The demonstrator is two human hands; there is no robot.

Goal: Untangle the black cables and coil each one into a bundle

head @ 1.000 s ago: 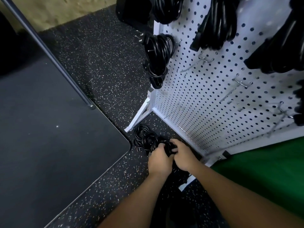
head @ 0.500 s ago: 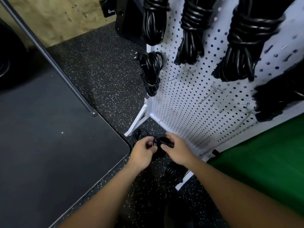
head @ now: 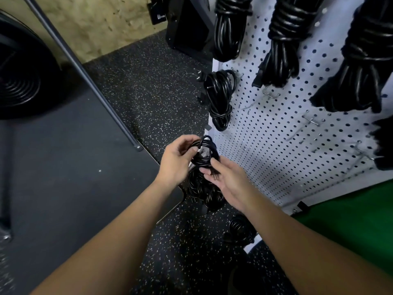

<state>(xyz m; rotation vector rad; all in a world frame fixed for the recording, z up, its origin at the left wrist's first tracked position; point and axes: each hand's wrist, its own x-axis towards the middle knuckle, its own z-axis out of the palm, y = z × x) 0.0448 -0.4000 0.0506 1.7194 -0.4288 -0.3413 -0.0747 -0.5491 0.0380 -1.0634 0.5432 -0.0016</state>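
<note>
Cables: head view shows one black cable coil lifted w/ both hands just beside the pegboard. Left hand grips the loops; right hand lies half-spread, plug prongs on its fingers. Several wrapped bundles already hang; a tangled pile remains on floor, so prob. midway.
</note>
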